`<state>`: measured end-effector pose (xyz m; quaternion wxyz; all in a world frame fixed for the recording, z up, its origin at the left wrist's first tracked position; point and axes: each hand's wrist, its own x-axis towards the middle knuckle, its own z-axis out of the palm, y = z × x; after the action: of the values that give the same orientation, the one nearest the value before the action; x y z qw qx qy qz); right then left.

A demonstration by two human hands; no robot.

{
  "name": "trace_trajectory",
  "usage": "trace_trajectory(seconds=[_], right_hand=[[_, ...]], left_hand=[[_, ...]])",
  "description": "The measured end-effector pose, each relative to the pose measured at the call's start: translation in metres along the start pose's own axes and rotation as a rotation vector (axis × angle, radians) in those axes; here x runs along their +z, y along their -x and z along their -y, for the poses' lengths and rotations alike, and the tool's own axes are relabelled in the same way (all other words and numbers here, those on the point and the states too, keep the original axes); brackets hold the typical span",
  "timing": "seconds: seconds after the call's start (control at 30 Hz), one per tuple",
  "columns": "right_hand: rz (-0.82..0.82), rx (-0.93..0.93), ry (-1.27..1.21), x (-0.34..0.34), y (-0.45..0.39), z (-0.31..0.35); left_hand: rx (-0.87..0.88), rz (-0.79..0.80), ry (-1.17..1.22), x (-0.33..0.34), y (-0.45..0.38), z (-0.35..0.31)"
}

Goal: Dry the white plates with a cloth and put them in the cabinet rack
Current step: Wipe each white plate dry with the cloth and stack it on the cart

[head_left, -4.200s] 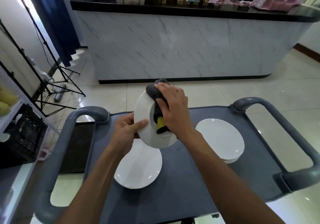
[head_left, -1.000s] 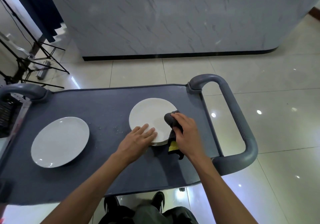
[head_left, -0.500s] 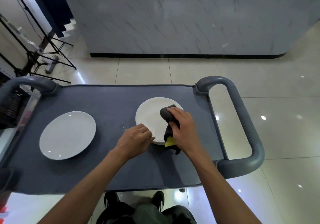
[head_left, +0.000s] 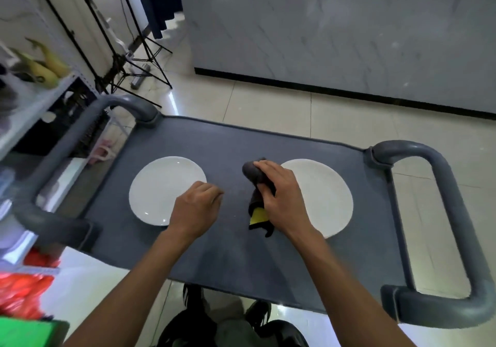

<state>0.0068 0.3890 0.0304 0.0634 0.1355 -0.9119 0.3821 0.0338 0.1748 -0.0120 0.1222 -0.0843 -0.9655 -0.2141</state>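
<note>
Two white plates lie flat on the grey cart top (head_left: 230, 255). The left plate (head_left: 161, 188) sits partly under my left hand (head_left: 197, 208), whose fingers are curled over its right rim; whether they grip it I cannot tell. The right plate (head_left: 326, 199) lies beside my right hand (head_left: 281, 199), which grips a dark grey cloth (head_left: 255, 177) with a yellow patch, held above the bare cart top between the two plates. The hand covers the right plate's left edge.
Grey cart handles (head_left: 456, 212) rise at both ends. A white shelf unit (head_left: 29, 99) with a black rack and yellowish produce stands at the left. Black tripod legs (head_left: 139, 72) and a marble counter front (head_left: 349, 38) lie beyond. Red bags (head_left: 24, 290) sit low left.
Both hands have left the right plate and shifted left. My left hand now sits at the left plate's rim, and the cloth hand hovers between the plates. The view turned left.
</note>
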Motion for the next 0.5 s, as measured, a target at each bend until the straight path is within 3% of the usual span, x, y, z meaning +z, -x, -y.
trace_trajectory(seconds=[0.5], right_hand=[[0.246,-0.047,-0.075,0.160,-0.068,0.099]], left_hand=[[-0.677,0.047,0.165,-0.041,0.028,0.176]])
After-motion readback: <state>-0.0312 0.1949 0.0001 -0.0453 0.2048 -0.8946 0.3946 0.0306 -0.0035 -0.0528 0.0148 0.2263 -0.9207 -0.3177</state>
